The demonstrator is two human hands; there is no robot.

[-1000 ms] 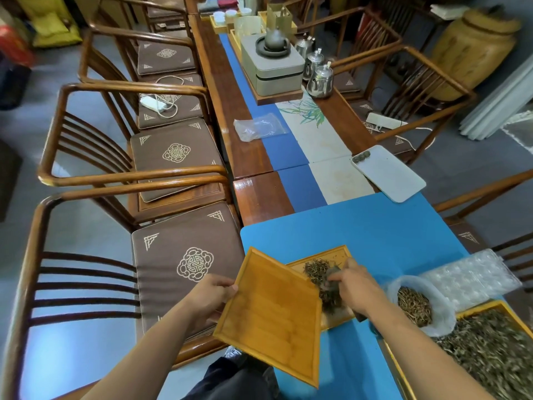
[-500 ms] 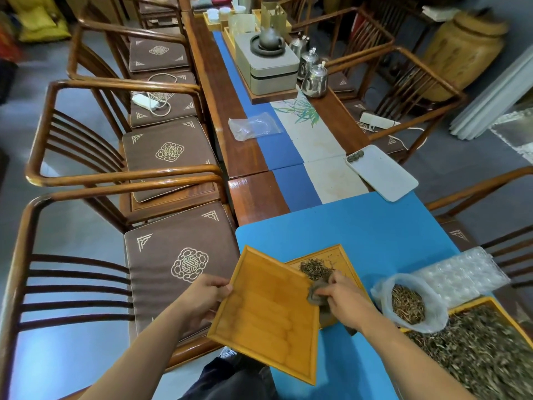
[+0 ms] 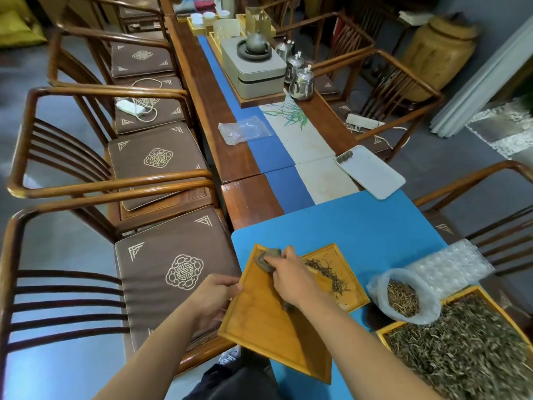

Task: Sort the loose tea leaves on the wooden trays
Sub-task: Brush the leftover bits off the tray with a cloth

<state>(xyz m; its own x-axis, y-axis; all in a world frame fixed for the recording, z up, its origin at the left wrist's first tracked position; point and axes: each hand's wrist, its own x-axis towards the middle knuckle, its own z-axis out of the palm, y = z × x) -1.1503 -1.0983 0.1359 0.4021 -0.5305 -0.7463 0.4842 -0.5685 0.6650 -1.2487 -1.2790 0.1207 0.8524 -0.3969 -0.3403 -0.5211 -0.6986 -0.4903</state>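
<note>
Grip: left hand (image 3: 215, 295), bare tray (image 3: 265, 321)

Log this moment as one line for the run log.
left hand: holds tilted empty tray by its edge | right hand: wipes tray with grey cloth | small tray: some tea leaves

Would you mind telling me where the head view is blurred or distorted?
Head view: wide-angle bending bows the chair arms at the left edge; motion blur smears the large tray of tea leaves at lower right and the grey cloth; the centre table stays sharp.
</note>
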